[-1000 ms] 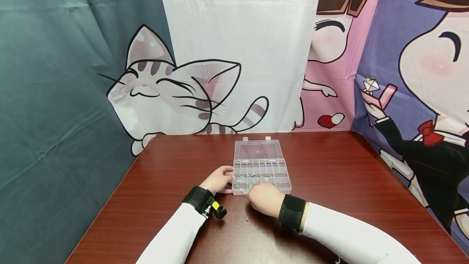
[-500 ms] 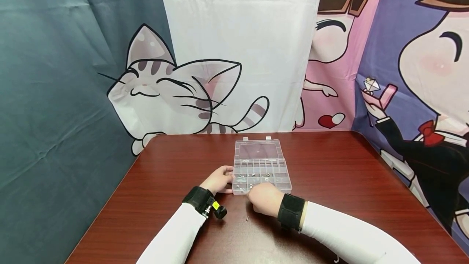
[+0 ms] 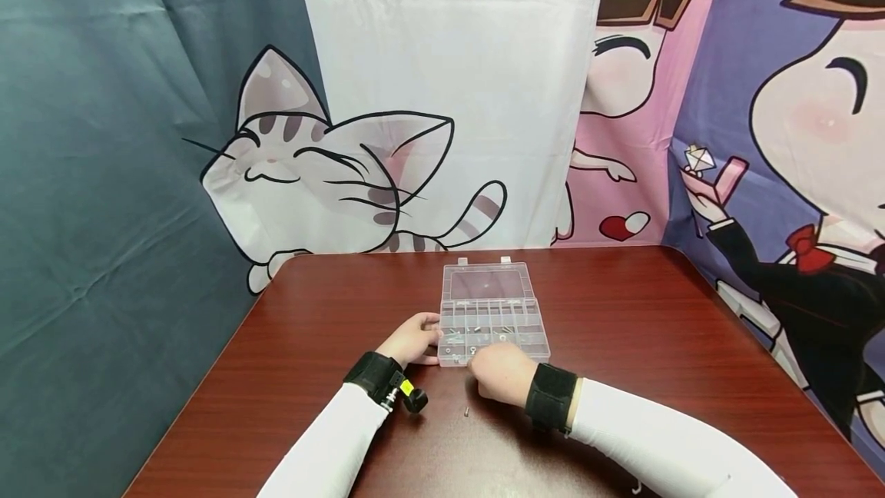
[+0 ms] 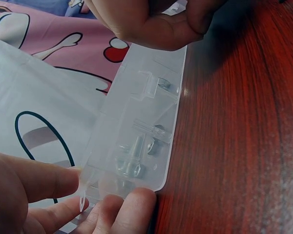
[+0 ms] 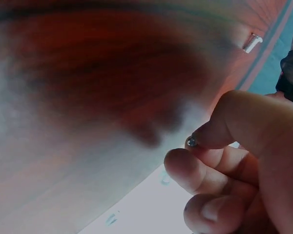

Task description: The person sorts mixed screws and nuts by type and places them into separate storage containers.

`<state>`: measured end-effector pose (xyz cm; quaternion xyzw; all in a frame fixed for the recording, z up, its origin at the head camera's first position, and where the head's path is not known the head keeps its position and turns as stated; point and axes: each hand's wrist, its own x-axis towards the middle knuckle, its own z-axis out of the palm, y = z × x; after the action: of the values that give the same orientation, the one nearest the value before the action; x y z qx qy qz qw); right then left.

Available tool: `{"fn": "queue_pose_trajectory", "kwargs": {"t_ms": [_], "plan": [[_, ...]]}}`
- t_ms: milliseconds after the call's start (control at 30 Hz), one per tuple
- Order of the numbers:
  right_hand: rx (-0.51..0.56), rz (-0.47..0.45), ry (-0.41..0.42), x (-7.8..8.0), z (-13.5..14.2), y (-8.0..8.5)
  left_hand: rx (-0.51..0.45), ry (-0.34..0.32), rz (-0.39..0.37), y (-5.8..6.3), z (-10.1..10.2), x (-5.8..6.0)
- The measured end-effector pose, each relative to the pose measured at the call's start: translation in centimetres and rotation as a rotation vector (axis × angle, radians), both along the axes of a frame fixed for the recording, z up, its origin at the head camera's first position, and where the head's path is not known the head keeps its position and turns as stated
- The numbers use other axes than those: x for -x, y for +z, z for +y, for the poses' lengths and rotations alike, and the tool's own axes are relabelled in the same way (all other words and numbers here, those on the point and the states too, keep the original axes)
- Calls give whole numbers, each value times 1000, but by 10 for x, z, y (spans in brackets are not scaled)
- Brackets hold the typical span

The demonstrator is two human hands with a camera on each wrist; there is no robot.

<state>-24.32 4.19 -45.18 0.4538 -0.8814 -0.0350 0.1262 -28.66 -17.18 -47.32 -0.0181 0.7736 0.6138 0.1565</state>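
A clear plastic compartment box (image 3: pixel 495 321) lies open on the table, its lid (image 3: pixel 487 283) folded back. My left hand (image 3: pixel 411 340) grips the box's left end, with thumb and fingertips against its walls in the left wrist view. At the front right of the box, my right hand (image 3: pixel 503 375) pinches a small screw (image 5: pixel 191 142) between thumb and index finger. Only the screw's cross-slotted head shows. A bolt (image 4: pixel 133 157) and several nuts (image 4: pixel 153 146) show through the box's wall. Another small screw (image 3: pixel 466 411) lies on the table before the box.
The reddish-brown wooden table (image 3: pixel 346 290) extends on both sides of the box. A printed cartoon curtain (image 3: pixel 415 83) hangs behind its far edge. A small camera (image 3: pixel 415 400) sticks out from the left wrist strap (image 3: pixel 376 376).
My right hand has shifted very slightly to the right along the front of the box. My left hand, the box and the loose screw have kept their places.
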Motion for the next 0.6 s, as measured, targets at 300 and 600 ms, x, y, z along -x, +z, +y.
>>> {"fn": "queue_pose_trajectory", "kwargs": {"t_ms": [300, 600], "plan": [[-11, -103, -10, 6, 2, -2, -13, 3, -4, 1, 1, -2], [-61, -115, -34, 2, 0, 0, -13, -1, -9, -1, 0, 0]]}}
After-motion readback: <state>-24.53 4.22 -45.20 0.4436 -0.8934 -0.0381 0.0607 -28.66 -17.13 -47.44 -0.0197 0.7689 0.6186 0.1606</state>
